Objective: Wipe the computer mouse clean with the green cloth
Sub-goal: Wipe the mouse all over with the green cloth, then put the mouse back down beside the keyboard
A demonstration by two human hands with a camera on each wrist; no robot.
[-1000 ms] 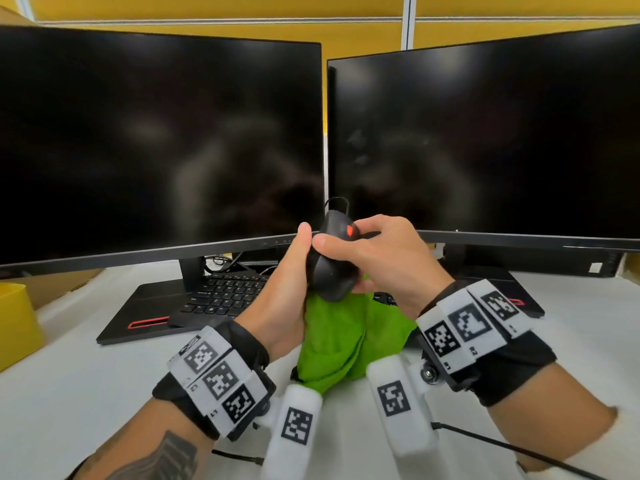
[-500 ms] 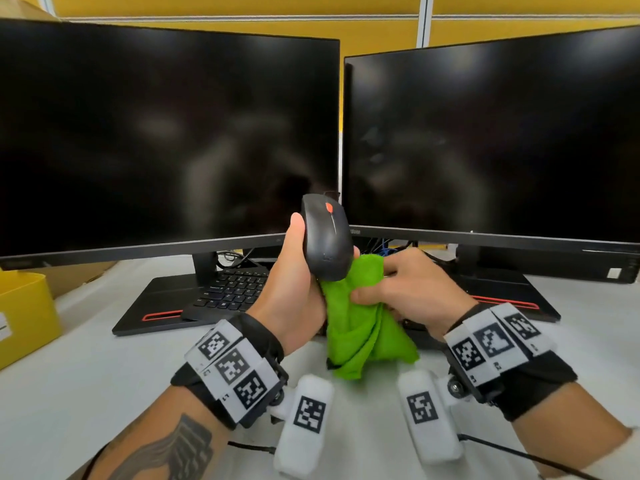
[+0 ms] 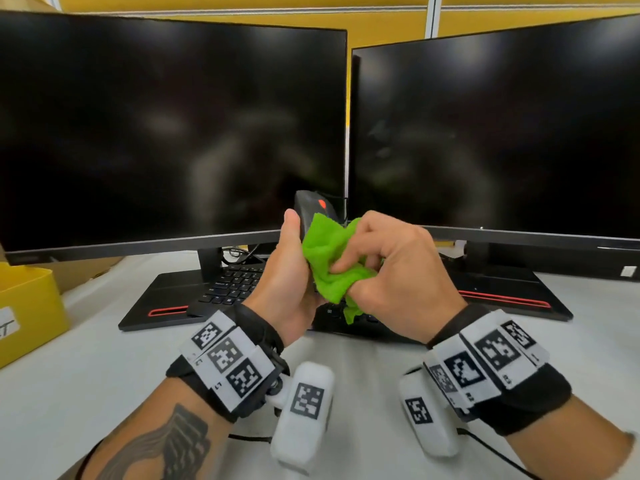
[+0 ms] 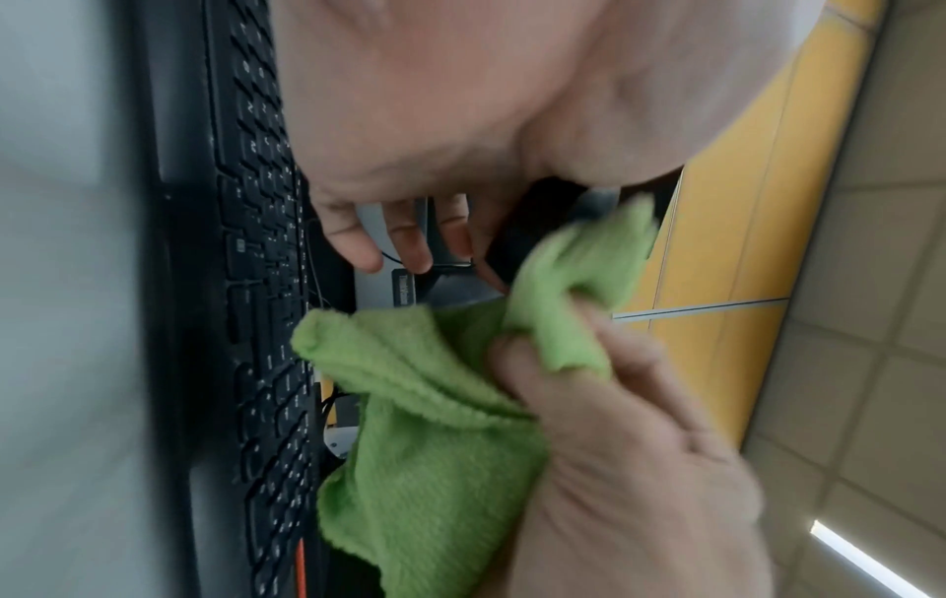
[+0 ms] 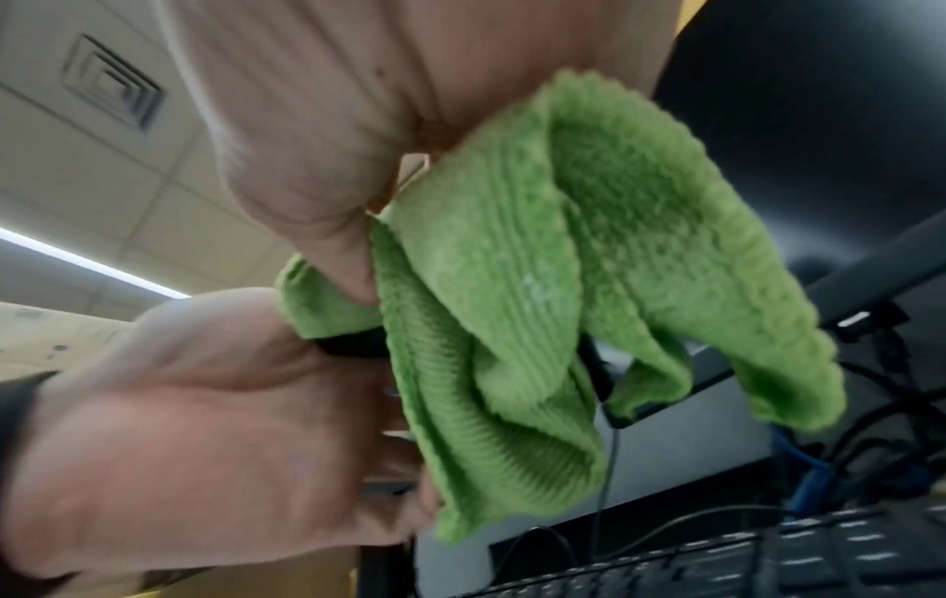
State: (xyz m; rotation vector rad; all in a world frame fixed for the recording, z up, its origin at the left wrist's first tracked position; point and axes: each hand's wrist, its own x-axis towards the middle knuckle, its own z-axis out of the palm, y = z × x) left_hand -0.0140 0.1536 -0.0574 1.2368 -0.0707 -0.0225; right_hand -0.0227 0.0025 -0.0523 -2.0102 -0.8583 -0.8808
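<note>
the computer mouse [image 3: 313,211] is up in the air in front of the gap between the two monitors [image 3: 173,133], long axis standing roughly upright, red scroll wheel at the top and facing us. our left hand [image 3: 287,271] has it gripped from the left side, thumb running up its edge and fingers curled round the back. the green cloth [image 3: 329,261] sits right against the mouse's face, covering most of the lower body, so only the top part still peeks out.

our right hand [image 3: 391,268] comes in from the right with the cloth bunched up in curled fingers, pressing it leftward onto the mouse. so the bit left to reach lies up and slightly left of the right hand; we'd guess the next stroke runs upward along that long axis.

mouse looks like smooth matte black plastic, rounded, probably a bit slippery. the cloth is a soft ribbed microfibre, crumpled in loose folds, a corner dangling over the keyboard [image 3: 235,285] on the white desk [image 3: 86,358].
</note>
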